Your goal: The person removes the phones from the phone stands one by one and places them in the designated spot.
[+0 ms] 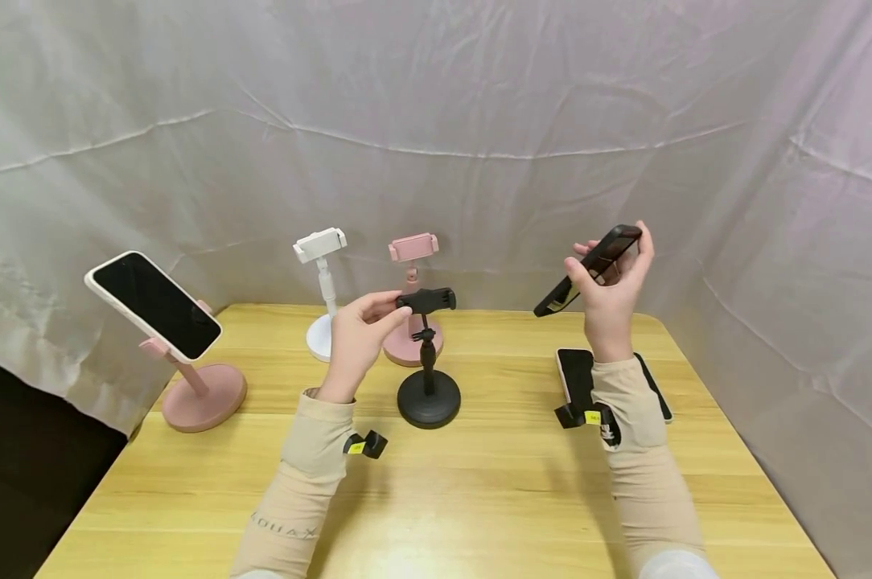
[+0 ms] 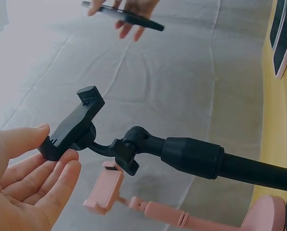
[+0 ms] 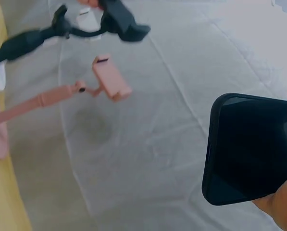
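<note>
A black phone stand (image 1: 429, 400) stands upright near the middle of the table. My left hand (image 1: 359, 338) pinches the left end of its clamp (image 1: 427, 301) between thumb and fingers; the left wrist view shows the same grip on the clamp (image 2: 71, 126). Raised above the table on the right, my right hand (image 1: 615, 301) holds a dark phone (image 1: 588, 269) by its edges, tilted, away from the stand. In the right wrist view the phone's dark screen (image 3: 254, 149) faces the camera, and only part of the hand shows.
Behind the black stand are a white stand (image 1: 318, 336) and a pink stand (image 1: 413, 347). At the left, another pink stand (image 1: 204, 397) bears a white-edged phone (image 1: 157, 305). Phones (image 1: 575, 374) lie on the table under my right forearm. A pale curtain (image 1: 479, 153) hangs behind.
</note>
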